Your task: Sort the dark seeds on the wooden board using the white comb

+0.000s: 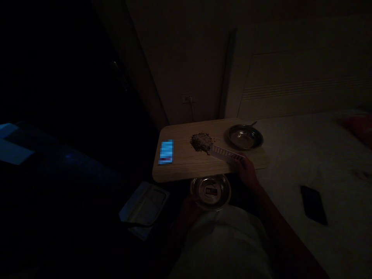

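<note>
Two metal bowls can be counted, along with one heap of bits, one strip, two phones and one table [183, 164]. One bowl, the far bowl [242, 144], is set at the table's right end, with one thin handle [254, 124] jutting past its rim. The other, the near bowl [226, 190], is placed at the table's near edge, just below the heap. In it one small dark rectangle [211, 191] is seen (whether an object or a reflection cannot be told).

The heap [201, 142] is spread loosely on the middle of the tabletop; its small bits are mixed, dark and pale, with strays around the edge. The strip [225, 153] is long, narrow and pale, marked by a row of dark bars, and its far end is brought up against the heap.

The strip is gripped at its near end by the closed right hand [246, 170]. The near bowl is held at its left rim by the left hand [192, 205], its fingers mostly lost in shadow.

One lit phone [166, 152] is laid at the table's left end, one dark phone [313, 204] on the bed [285, 155].
</note>
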The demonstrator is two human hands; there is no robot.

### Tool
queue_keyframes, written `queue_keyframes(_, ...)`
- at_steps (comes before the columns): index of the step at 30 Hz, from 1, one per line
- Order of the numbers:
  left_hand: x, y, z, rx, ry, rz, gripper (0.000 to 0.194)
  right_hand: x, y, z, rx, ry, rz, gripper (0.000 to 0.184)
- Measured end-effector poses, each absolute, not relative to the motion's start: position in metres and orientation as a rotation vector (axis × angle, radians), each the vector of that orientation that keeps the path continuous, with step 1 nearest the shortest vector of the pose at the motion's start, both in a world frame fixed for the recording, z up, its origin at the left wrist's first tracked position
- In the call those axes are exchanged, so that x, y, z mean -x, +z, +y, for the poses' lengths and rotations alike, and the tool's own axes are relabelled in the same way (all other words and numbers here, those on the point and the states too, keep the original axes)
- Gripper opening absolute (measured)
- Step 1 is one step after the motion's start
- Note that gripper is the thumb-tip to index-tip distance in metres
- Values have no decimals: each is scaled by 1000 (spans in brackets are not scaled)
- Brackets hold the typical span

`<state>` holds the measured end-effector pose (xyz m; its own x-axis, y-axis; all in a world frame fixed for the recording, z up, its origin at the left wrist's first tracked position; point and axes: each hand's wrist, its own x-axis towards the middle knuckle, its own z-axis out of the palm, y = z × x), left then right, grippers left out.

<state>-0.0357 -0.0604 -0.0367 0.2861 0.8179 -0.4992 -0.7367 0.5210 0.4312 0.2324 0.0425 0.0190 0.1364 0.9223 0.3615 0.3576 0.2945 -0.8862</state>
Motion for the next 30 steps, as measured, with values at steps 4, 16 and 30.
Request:
queue_keyframes(4, 34, -35, -59, -130, 1040, 763, 25, -234, 19, 43, 1267, 626, -1458, 31)
queue_keyframes(16, 36, -36, -60, -140, 1060, 797, 29, -236, 22, 52, 1268, 603, -1454, 31)
queue_keyframes(30, 33, -31, -59, -133, 1044, 731, 34, -215, 40, 62, 1223, 610, -1651, 30)
